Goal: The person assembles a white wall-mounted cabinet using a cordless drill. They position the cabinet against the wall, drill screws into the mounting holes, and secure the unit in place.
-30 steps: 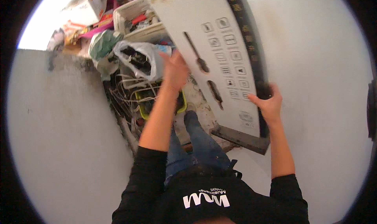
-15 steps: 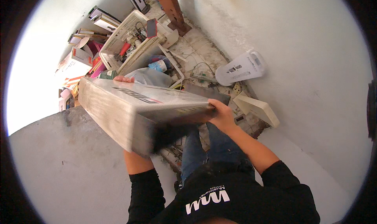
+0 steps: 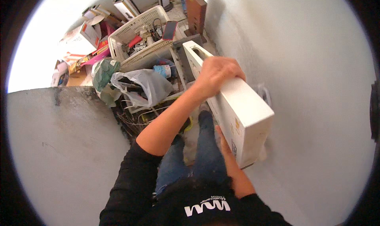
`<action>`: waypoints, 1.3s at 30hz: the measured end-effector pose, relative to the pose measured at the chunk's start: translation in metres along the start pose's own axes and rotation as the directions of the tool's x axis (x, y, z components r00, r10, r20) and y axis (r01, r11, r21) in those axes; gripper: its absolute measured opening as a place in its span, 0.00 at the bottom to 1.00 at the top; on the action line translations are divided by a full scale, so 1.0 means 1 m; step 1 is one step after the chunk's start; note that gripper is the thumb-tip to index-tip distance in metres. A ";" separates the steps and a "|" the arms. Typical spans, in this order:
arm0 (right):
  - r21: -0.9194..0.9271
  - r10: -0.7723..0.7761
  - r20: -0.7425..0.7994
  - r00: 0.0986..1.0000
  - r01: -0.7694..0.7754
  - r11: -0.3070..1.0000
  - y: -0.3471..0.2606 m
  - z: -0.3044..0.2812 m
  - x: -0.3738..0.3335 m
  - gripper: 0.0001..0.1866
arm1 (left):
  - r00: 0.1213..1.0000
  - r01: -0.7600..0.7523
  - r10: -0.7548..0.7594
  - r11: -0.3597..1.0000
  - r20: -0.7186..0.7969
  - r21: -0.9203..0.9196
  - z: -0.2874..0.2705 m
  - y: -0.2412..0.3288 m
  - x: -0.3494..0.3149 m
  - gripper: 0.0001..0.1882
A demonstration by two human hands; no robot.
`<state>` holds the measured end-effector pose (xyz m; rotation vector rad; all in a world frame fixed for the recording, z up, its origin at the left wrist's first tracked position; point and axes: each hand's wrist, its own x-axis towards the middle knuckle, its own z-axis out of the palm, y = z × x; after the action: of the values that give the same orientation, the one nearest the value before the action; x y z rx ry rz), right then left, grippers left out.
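The left hand [image 3: 222, 72] is clamped over the upper edge of a long white box [image 3: 248, 104], palm down with the fingers curled across it, while the right hand [image 3: 223, 141] sits lower, against the side facing the person's legs. Part of that right hand is hidden by the box, so I cannot tell how firmly it grips. The hands are apart from each other — one above, one below — and the box slants between them, its far end, with a long slot in it, reaching beyond the left hand, and its near end lying to the right of the right hand. To the left of the left hand is a translucent plastic bag [image 3: 152, 85] with something dark inside, and a crumpled green bag [image 3: 105, 73] lies just beside it, farther left. Past these, ahead and to the left of the left hand, stands a cream basket [image 3: 116, 48] full of mixed small items (a bright red piece among them), with a dark, red-edged flat rectangle [image 3: 169, 30] at its right side. A brown board [image 3: 196, 12] stands straight ahead of the left hand, near the wall [image 3: 308, 75].
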<state>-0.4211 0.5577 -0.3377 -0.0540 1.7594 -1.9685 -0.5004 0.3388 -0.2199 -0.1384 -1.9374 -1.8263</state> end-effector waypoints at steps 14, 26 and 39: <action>-0.605 0.197 -0.206 0.959 -0.282 0.744 0.175 -0.049 0.242 0.31 | 0.723 0.586 -0.666 0.733 -0.187 -0.346 -0.048 -0.316 0.055 0.39; -0.498 0.131 -0.231 0.964 -0.233 0.836 0.239 -0.021 0.352 0.31 | 0.629 0.670 -0.775 0.577 -0.056 -0.467 -0.078 -0.399 0.062 0.42; -0.545 0.389 -0.193 0.901 -0.428 0.721 0.131 -0.048 0.336 0.37 | 0.202 0.793 -0.893 0.390 -0.402 -0.468 0.063 -0.225 -0.234 0.28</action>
<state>-0.6888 0.4673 -0.5667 0.1867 2.1342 -1.0831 -0.3969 0.4317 -0.5196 1.6552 -1.3654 -2.1917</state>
